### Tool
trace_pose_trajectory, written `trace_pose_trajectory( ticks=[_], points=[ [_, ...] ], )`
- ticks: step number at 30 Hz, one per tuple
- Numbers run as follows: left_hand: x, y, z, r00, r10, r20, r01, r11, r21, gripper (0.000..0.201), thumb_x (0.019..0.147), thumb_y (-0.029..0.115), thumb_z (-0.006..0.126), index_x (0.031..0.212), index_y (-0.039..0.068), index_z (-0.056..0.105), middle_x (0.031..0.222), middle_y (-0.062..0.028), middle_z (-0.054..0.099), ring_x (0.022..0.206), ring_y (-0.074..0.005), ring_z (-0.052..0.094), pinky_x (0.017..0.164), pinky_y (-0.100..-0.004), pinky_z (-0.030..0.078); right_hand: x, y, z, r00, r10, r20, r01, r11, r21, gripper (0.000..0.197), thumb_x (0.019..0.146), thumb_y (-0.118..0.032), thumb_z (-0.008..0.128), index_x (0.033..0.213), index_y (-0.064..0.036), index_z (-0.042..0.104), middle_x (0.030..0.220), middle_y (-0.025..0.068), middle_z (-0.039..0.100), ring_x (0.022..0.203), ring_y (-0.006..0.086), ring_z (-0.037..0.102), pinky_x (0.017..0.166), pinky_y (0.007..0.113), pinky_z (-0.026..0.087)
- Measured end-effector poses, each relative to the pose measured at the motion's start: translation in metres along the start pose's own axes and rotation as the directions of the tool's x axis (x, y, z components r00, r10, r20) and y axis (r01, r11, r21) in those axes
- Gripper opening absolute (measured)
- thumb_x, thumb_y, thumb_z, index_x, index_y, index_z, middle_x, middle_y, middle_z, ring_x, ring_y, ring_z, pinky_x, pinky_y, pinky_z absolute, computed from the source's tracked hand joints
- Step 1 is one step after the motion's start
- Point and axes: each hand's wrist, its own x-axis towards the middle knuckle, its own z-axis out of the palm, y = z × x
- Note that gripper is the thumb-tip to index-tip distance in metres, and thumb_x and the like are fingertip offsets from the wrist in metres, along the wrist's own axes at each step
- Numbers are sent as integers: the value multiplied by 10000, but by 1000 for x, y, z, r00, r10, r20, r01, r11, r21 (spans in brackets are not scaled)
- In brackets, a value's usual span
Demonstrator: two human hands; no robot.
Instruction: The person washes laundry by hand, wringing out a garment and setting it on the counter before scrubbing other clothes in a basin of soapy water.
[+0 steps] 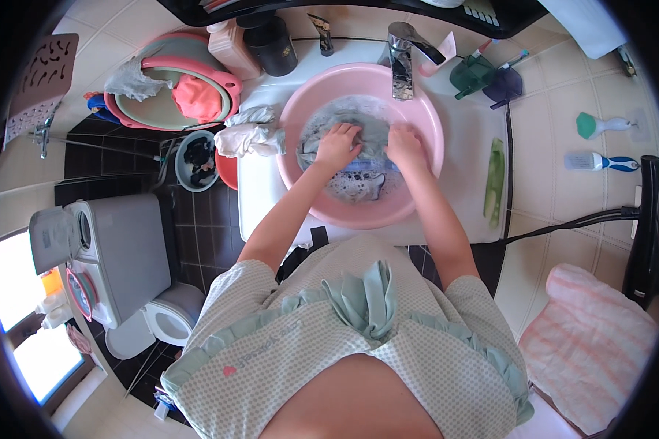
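Note:
A pink basin (291, 192) sits in the white sink counter, holding foamy water and a soaked grey-blue garment (374, 134). My left hand (337, 146) bends its fingers over the cloth near the middle of the basin, gripping it. On the right side, my right hand (406, 145) has its fingers closed down on the same garment, the tips partly hidden by cloth and suds. A lighter part of wet cloth with a dark pattern (362, 189) floats at the near side. Above the far rim stands a chrome faucet (401, 62).
White cloths (249, 137) lie left of the basin. Beyond are a pink tub (231, 86), a pail of dark clothes (197, 162) and bottles (271, 47). Rightward are cups with toothbrushes (470, 74), a green strip-shaped object (494, 183) and a striped towel (586, 344). A washing machine (128, 252) stands left.

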Motion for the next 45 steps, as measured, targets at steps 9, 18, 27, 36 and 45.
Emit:
trace_pose_trajectory(
  ticks=[9,18,27,36,45],
  points=[
    [2,-23,5,983,-171,63,181,963,-198,381,608,-4,567,965,121,606,965,-126,509,925,-320,492,835,-355,410,22,2,-12,878,-129,462,-196,783,590,413,722,-382,614,898,-8,611,774,162,608,745,250,603,670,347,456],
    [-1,-70,-23,860,-454,232,403,326,-855,201,728,77,400,807,32,580,719,1,555,671,-181,513,625,-232,398,28,-16,1,873,-204,443,-273,548,791,501,778,-480,541,948,-10,582,734,136,593,733,236,571,667,310,433],
    [4,-40,11,838,-541,68,530,781,-331,428,720,410,584,895,21,547,802,-210,600,797,-349,584,700,-415,447,18,-30,48,953,-30,302,-132,855,502,429,732,-444,576,912,-57,616,767,152,609,720,316,589,671,380,454],
    [0,-40,42,837,-543,-65,546,836,50,371,735,352,578,936,48,505,838,-184,591,751,-364,584,651,-437,474,-9,-51,65,955,-96,282,34,976,217,276,735,-330,581,772,-63,522,665,136,595,659,300,599,593,407,475],
    [11,-74,22,739,-584,336,674,649,-354,389,755,393,547,778,11,617,721,-146,618,738,-281,609,690,-369,451,14,-53,52,936,168,308,-334,696,636,355,739,-371,572,806,-25,607,703,145,611,685,307,597,606,366,456]
  ],
)
